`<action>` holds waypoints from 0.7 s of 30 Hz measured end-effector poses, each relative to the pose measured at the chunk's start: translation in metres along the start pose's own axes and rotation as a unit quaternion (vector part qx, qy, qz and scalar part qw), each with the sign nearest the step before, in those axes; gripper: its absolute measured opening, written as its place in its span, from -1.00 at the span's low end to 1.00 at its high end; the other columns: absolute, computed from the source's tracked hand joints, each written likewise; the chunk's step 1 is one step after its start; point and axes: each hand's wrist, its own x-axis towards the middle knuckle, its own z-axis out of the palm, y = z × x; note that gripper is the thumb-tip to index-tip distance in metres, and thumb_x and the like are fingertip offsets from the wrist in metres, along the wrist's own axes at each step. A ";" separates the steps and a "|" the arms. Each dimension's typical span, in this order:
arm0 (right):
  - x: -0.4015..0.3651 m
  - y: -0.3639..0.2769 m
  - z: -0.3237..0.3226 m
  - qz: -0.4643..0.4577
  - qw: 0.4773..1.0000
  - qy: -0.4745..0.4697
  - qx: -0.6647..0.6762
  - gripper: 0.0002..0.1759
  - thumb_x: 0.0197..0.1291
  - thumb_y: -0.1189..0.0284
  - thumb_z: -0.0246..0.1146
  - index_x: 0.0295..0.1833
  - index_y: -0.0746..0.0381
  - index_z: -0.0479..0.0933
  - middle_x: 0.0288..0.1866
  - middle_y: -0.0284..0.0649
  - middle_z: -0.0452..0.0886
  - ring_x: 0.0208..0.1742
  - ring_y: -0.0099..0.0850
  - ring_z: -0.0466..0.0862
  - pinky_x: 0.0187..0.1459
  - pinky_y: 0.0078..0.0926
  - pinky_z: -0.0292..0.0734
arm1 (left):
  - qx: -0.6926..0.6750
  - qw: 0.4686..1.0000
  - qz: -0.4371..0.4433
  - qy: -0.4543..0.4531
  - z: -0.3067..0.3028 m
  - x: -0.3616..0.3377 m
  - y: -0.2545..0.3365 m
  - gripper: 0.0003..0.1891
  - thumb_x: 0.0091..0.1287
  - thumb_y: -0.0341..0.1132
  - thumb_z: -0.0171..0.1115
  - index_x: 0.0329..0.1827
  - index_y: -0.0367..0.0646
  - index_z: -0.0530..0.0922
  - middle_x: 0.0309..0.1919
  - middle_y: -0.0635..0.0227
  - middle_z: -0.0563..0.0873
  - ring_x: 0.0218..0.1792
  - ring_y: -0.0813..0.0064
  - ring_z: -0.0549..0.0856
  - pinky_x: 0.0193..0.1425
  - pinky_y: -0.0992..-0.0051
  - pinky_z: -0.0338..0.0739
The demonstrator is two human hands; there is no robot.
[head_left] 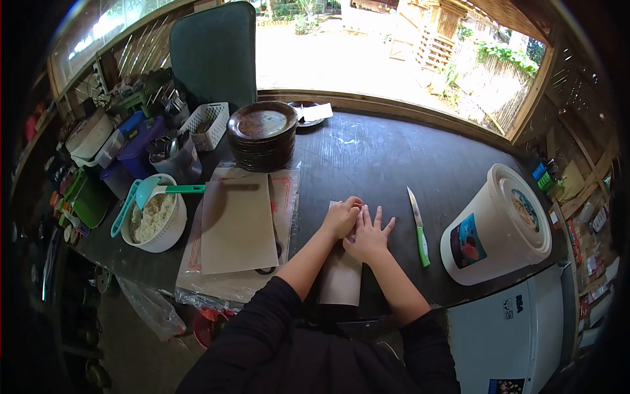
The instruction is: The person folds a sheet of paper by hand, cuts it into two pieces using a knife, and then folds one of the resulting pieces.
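Observation:
A narrow piece of brown paper (341, 282), folded or rolled, lies on the dark table in front of me, one end toward my body. Bent over its far part, my left hand (341, 218) has its fingers curled in on the paper. My right hand (369, 238) presses flat just beside it, fingers spread and thumb reaching across the paper. The two hands touch or nearly touch, and they hide what is under them. Right of them lies a knife (420, 235) with a green handle, blade pointing away.
Brown sheets (239, 230) lie on a plastic pack at left, partly over dark scissor handles (266, 270). Beyond are stacked brown plates (262, 134). A rice tub (157, 226) with a teal ladle (154, 190) stands far left; a large lidded bucket (492, 226) stands right.

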 end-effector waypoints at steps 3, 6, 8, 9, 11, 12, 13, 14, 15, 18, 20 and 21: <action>-0.006 0.001 0.003 -0.018 0.999 0.041 0.027 -0.03 0.10 -0.08 0.09 0.52 0.21 0.00 0.60 -0.20 -0.06 0.60 -0.04 -0.20 0.31 0.54 -0.48 | 0.017 1.000 0.017 -0.010 0.005 0.003 -0.009 -0.58 0.31 -0.19 -0.18 0.07 -0.23 0.48 -0.07 0.00 0.69 0.01 0.02 0.64 0.31 0.07 0.28; -0.007 0.001 0.012 -0.037 0.997 0.038 0.056 -0.04 0.08 -0.06 0.12 0.51 0.22 0.05 0.59 -0.19 -0.02 0.60 -0.13 -0.15 0.30 0.56 -0.48 | 0.019 0.999 0.020 -0.016 0.005 0.001 -0.007 -0.58 0.31 -0.19 -0.19 0.07 -0.23 0.48 -0.07 0.01 0.69 0.03 0.02 0.63 0.38 0.00 0.17; -0.006 0.002 0.012 -0.031 0.998 0.038 0.045 -0.03 0.07 -0.08 0.13 0.50 0.21 0.05 0.58 -0.19 0.00 0.60 -0.14 -0.13 0.30 0.55 -0.48 | 0.029 0.999 0.024 -0.022 0.004 0.001 -0.004 -0.58 0.32 -0.19 -0.19 0.06 -0.23 0.48 -0.06 0.02 0.69 0.05 0.02 0.62 0.40 -0.02 0.14; -0.005 0.001 0.011 -0.027 0.998 0.038 0.034 -0.02 0.06 -0.09 0.13 0.50 0.21 0.06 0.58 -0.19 0.01 0.60 -0.15 -0.12 0.30 0.55 -0.48 | 0.022 0.999 0.029 -0.020 0.003 0.000 -0.004 -0.58 0.31 -0.19 -0.19 0.08 -0.24 0.46 -0.05 0.01 0.69 0.06 0.00 0.62 0.40 -0.02 0.13; 0.000 0.003 0.009 -0.030 0.999 0.037 0.025 0.01 0.05 -0.14 0.12 0.52 0.21 0.04 0.58 -0.19 0.01 0.60 -0.16 -0.11 0.30 0.54 -0.49 | 0.016 0.999 0.036 -0.015 0.003 -0.001 -0.007 -0.58 0.31 -0.20 -0.19 0.10 -0.24 0.44 -0.04 -0.01 0.68 0.08 -0.01 0.61 0.40 -0.03 0.12; 0.001 0.004 0.008 -0.031 0.999 0.033 0.017 0.05 0.04 -0.18 0.11 0.53 0.21 0.01 0.58 -0.18 0.02 0.60 -0.16 -0.11 0.30 0.54 -0.50 | -0.010 0.999 0.046 -0.010 0.005 -0.002 -0.009 -0.58 0.31 -0.21 -0.19 0.12 -0.25 0.41 -0.03 -0.03 0.67 0.08 -0.03 0.60 0.41 -0.02 0.12; 0.001 0.005 0.007 -0.030 0.999 0.035 0.017 0.05 0.04 -0.18 0.11 0.53 0.21 0.01 0.58 -0.18 0.02 0.60 -0.16 -0.11 0.30 0.54 -0.50 | -0.036 0.998 0.055 -0.006 0.006 -0.002 -0.011 -0.57 0.30 -0.21 -0.19 0.14 -0.25 0.39 -0.03 -0.05 0.67 0.09 -0.04 0.60 0.41 -0.02 0.12; 0.001 0.007 0.006 -0.032 0.999 0.030 0.016 0.06 0.03 -0.19 0.11 0.52 0.21 0.02 0.57 -0.18 0.02 0.60 -0.18 -0.11 0.30 0.54 -0.50 | -0.035 0.998 0.056 -0.006 0.005 -0.002 -0.008 -0.57 0.30 -0.21 -0.19 0.14 -0.25 0.39 -0.03 -0.05 0.67 0.09 -0.04 0.60 0.41 -0.02 0.12; 0.000 0.007 0.006 -0.033 0.999 0.026 0.016 0.06 0.02 -0.20 0.12 0.52 0.21 0.02 0.57 -0.18 0.03 0.60 -0.21 -0.11 0.31 0.54 -0.50 | -0.028 0.998 0.054 -0.012 0.003 -0.003 -0.006 -0.57 0.28 -0.25 -0.17 0.14 -0.28 0.39 0.00 -0.09 0.65 0.09 -0.06 0.60 0.32 0.09 0.26; -0.003 0.006 0.005 -0.023 0.999 0.025 0.030 0.05 0.02 -0.20 0.13 0.52 0.19 0.04 0.57 -0.18 0.03 0.60 -0.24 -0.12 0.31 0.54 -0.50 | -0.009 0.999 0.041 -0.020 0.003 -0.003 -0.001 -0.57 0.25 -0.28 -0.16 0.14 -0.30 0.38 0.02 -0.14 0.63 0.09 -0.07 0.60 0.23 0.20 0.40; -0.004 0.004 0.009 -0.018 0.999 0.036 0.030 0.05 0.02 -0.20 0.13 0.52 0.17 0.04 0.57 -0.20 0.03 0.60 -0.25 -0.10 0.31 0.54 -0.51 | 0.004 0.999 0.027 -0.020 0.003 -0.002 -0.003 -0.57 0.25 -0.29 -0.16 0.14 -0.30 0.38 0.02 -0.14 0.63 0.09 -0.06 0.60 0.23 0.21 0.41; -0.006 0.004 0.010 -0.010 0.998 0.048 0.030 0.05 0.02 -0.21 0.13 0.52 0.15 0.05 0.57 -0.22 0.03 0.60 -0.27 -0.09 0.31 0.54 -0.51 | 0.010 0.999 0.030 -0.032 0.004 -0.001 -0.006 -0.58 0.28 -0.25 -0.17 0.12 -0.29 0.38 0.00 -0.09 0.65 0.08 -0.05 0.60 0.30 0.14 0.30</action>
